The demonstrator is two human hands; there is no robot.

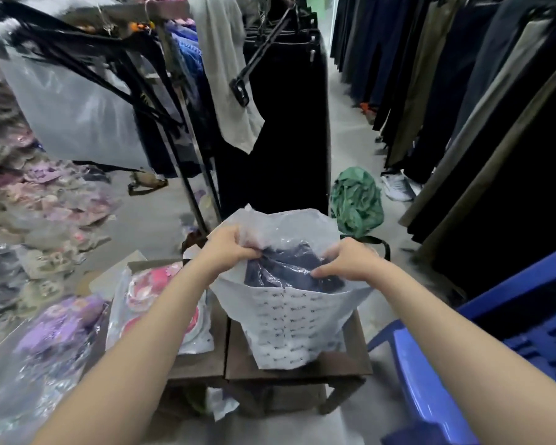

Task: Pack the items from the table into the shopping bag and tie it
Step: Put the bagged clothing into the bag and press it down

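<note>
- i'm seeing both hands working at the bag mouth: the left hand (230, 248) is pinching the left rim closed in its fingers, and the right hand (350, 261) is curled over, pressing down on the dark garment.
- the wooden table (302, 369) is carrying everything, keeping the load at working height, i'd judge.
- the shopping bag (294, 326), white with small print, is standing upright on the table's right half, its long axis running vertical and its mouth facing up toward me, held wide so things drop in.
- a pink packaged item (161, 303) is lying just left of the bag, not yet packed.
- the dark garment (286, 268), in clear wrap, is sitting inside near the top, tilted.
</note>
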